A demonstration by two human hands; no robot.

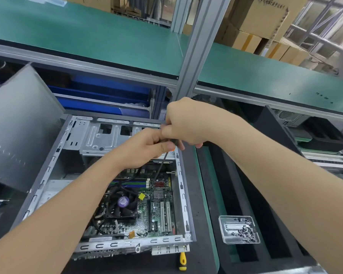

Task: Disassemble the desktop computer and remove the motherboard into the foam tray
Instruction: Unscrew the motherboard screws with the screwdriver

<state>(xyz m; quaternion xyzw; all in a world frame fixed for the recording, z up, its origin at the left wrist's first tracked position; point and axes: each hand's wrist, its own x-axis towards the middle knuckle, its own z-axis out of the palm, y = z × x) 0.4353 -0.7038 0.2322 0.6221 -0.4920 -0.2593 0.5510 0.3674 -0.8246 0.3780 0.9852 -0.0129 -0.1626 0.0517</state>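
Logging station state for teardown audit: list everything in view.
computer case: 1, grey, open, centre
motherboard: 1, green, inside case
cooler fan: 1, black, on motherboard
side panel: 1, grey, leaning at left
screwdriver: 1, black shaft, above motherboard
yellow-handled screwdriver: 1, yellow, front of case
foam tray: 1, black, right of case
second foam tray: 1, black, far right
screw tray: 1, clear, on foam tray
bins: at least 2, blue, back left
cardboard boxes: several, brown, top right
left hand: 1, grips screwdriver
right hand: 1, grips screwdriver
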